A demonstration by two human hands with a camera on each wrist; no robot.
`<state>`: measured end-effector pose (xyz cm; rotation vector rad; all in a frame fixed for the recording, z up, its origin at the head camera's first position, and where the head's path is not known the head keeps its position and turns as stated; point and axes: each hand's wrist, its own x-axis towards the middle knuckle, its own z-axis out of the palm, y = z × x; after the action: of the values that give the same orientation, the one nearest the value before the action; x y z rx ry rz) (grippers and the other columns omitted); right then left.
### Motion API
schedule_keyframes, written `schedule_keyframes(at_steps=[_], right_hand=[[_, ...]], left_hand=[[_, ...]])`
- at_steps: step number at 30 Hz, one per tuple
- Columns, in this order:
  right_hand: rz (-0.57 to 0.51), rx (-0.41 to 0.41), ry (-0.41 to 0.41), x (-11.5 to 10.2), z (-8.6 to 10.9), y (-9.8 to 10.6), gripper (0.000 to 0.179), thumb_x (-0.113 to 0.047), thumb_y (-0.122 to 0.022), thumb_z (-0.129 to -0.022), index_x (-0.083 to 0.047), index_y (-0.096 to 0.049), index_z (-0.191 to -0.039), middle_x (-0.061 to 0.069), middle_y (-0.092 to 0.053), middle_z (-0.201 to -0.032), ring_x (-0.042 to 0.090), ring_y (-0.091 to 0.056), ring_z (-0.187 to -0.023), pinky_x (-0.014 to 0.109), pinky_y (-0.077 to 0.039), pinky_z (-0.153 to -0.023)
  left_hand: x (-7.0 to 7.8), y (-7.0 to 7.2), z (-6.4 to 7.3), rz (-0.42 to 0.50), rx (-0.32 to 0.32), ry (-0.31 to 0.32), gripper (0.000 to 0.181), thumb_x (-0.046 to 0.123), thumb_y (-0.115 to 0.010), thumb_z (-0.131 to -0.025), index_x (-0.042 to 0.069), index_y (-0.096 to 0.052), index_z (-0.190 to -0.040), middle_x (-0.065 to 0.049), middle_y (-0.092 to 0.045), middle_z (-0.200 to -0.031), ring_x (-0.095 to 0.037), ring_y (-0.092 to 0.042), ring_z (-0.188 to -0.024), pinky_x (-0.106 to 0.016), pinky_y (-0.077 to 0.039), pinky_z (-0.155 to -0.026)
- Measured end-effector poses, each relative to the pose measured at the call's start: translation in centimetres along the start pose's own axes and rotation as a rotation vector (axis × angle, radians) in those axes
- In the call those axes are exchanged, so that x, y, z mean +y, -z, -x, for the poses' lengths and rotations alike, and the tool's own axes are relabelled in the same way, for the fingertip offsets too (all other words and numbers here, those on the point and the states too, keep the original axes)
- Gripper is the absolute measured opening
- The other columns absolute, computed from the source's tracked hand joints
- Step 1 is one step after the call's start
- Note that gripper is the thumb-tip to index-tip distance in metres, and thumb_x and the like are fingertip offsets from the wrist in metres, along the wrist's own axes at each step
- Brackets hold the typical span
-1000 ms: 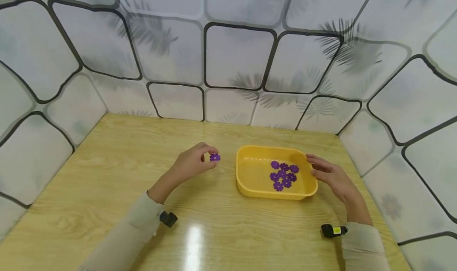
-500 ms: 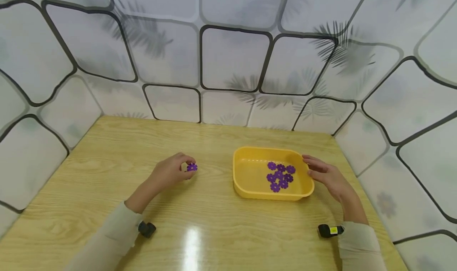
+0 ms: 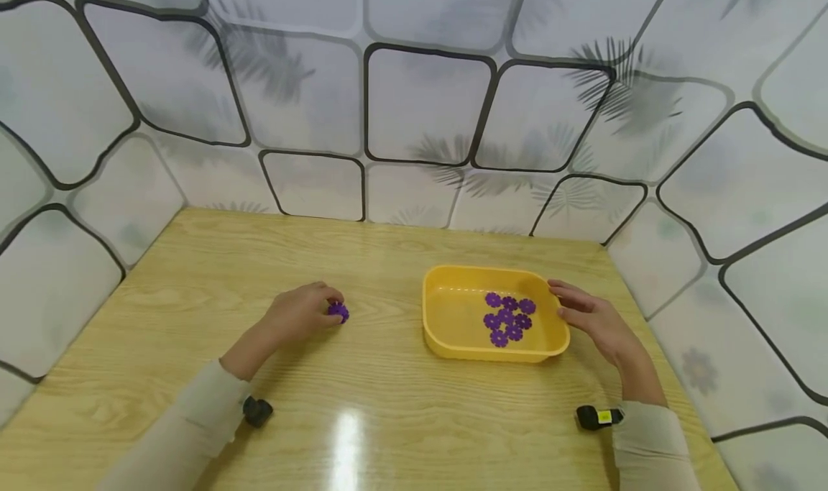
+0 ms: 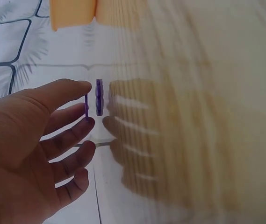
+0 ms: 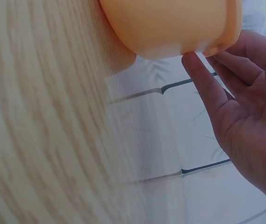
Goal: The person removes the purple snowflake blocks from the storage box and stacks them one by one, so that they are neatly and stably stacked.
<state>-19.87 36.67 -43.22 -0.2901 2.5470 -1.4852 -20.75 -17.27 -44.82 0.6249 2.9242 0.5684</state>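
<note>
A patterned wall (image 3: 430, 103) rises behind the yellow tray (image 3: 455, 326), and below it spreads the wood-grained bench (image 3: 453, 419) that carries the tray. Pale sleeves (image 3: 207, 405) reach in from the near side, one left of the tray and one right, with dark wrist units (image 3: 257, 411) at their cuffs. At the tray's right end, the right hand (image 3: 598, 326) rests its fairly straight fingers and thumb against rim and wall; that grip is fairly wide and looks more like steadying than lifting. Well to the tray's left, the left hand (image 3: 296, 311) is low over the bench, its grip narrow, thumb and a fingertip pinching one thin purple disc (image 4: 86, 104) by its edges. Inside the tray, toward its right side, lies a cluster of notched purple pieces (image 3: 507, 315). Left of the tray, a small purple stack (image 4: 99, 97) sits just beneath the pinched disc, seemingly with a slight gap between. The step in hand appears to be laying that disc on the stack; the next move would call for lining up edges, lowering it gently and easing the pinch without nudging the pile.
</note>
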Motion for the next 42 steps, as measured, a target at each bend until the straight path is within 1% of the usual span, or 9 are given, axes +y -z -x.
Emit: schedule_keyframes(at_steps=[6,12,23,29,31,33,37,40,42], right_hand=[[0.004,0.001,0.007,0.2,0.1,0.0,0.056,-0.028,-0.060,-0.102,-0.004,-0.046,-0.150,0.014,-0.030,-0.164,-0.015,-0.043,-0.123,0.010,-0.045,-0.094],[0.009,0.003,0.009,0.1,0.0,0.0,0.055,-0.028,-0.060,-0.103,-0.003,-0.046,-0.150,0.013,-0.030,-0.164,-0.015,-0.042,-0.125,0.009,-0.045,-0.094],[0.010,0.007,0.004,0.2,0.1,-0.1,0.056,-0.029,-0.060,-0.103,-0.003,-0.046,-0.150,0.012,-0.030,-0.164,-0.011,-0.040,-0.128,0.009,-0.044,-0.095],[0.012,0.005,0.011,0.1,0.0,0.0,0.055,-0.028,-0.059,-0.103,-0.002,-0.045,-0.150,0.012,-0.029,-0.165,-0.010,-0.038,-0.132,0.009,-0.044,-0.095],[0.013,0.006,0.008,0.0,0.0,0.0,0.055,-0.027,-0.059,-0.103,-0.002,-0.045,-0.150,0.012,-0.030,-0.165,-0.007,-0.037,-0.134,0.008,-0.043,-0.095],[0.017,0.006,0.001,0.0,0.0,0.0,0.055,-0.028,-0.059,-0.103,-0.003,-0.046,-0.150,0.012,-0.029,-0.165,-0.002,-0.037,-0.138,0.008,-0.043,-0.095],[0.026,0.004,-0.014,-0.1,0.0,0.0,0.056,-0.029,-0.059,-0.103,-0.004,-0.045,-0.151,0.012,-0.029,-0.165,0.016,-0.034,-0.146,0.008,-0.043,-0.095],[0.030,0.007,-0.020,-0.2,0.0,-0.1,0.056,-0.029,-0.059,-0.103,-0.004,-0.045,-0.151,0.012,-0.029,-0.165,0.025,-0.032,-0.148,0.008,-0.043,-0.095],[0.032,0.008,-0.024,-0.2,0.0,-0.1,0.056,-0.030,-0.059,-0.103,-0.005,-0.045,-0.151,0.011,-0.029,-0.165,0.025,-0.032,-0.148,0.008,-0.043,-0.095]], left_hand=[[0.0,0.1,0.0,0.014,-0.029,-0.002,0.033,0.032,-0.074,-0.092,0.014,-0.072,-0.118,-0.003,-0.068,-0.112,-0.022,-0.066,-0.101,-0.048,-0.055,-0.082],[0.1,0.0,0.1,0.019,-0.022,0.001,0.031,0.032,-0.074,-0.092,0.014,-0.072,-0.117,-0.004,-0.068,-0.114,-0.025,-0.067,-0.105,-0.051,-0.055,-0.084],[0.0,-0.3,-0.2,0.017,-0.024,-0.001,0.030,0.033,-0.075,-0.091,0.017,-0.073,-0.116,-0.001,-0.066,-0.110,-0.019,-0.065,-0.098,-0.047,-0.055,-0.082],[0.1,-0.3,-0.2,0.014,-0.020,-0.002,0.030,0.033,-0.075,-0.090,0.018,-0.073,-0.116,-0.001,-0.066,-0.108,-0.016,-0.063,-0.092,-0.042,-0.054,-0.076],[0.2,-0.2,-0.2,0.006,-0.017,-0.001,0.031,0.033,-0.074,-0.091,0.017,-0.073,-0.117,-0.001,-0.067,-0.110,-0.017,-0.064,-0.094,-0.041,-0.054,-0.075],[0.5,-0.1,-0.5,0.001,-0.015,-0.004,0.033,0.033,-0.074,-0.091,0.016,-0.072,-0.120,-0.002,-0.067,-0.112,-0.019,-0.065,-0.095,-0.040,-0.054,-0.073],[1.8,0.6,-1.4,0.004,0.006,-0.025,0.037,0.037,-0.072,-0.093,0.017,-0.070,-0.124,-0.001,-0.068,-0.118,-0.021,-0.067,-0.101,-0.037,-0.053,-0.068],[3.7,1.4,-2.5,0.028,0.021,-0.066,0.039,0.039,-0.070,-0.094,0.018,-0.068,-0.127,-0.001,-0.067,-0.121,-0.023,-0.067,-0.104,-0.039,-0.054,-0.070],[5.3,1.9,-3.3,0.041,0.022,-0.098,0.039,0.040,-0.069,-0.095,0.019,-0.068,-0.128,-0.001,-0.067,-0.121,-0.022,-0.066,-0.104,-0.041,-0.054,-0.073]])
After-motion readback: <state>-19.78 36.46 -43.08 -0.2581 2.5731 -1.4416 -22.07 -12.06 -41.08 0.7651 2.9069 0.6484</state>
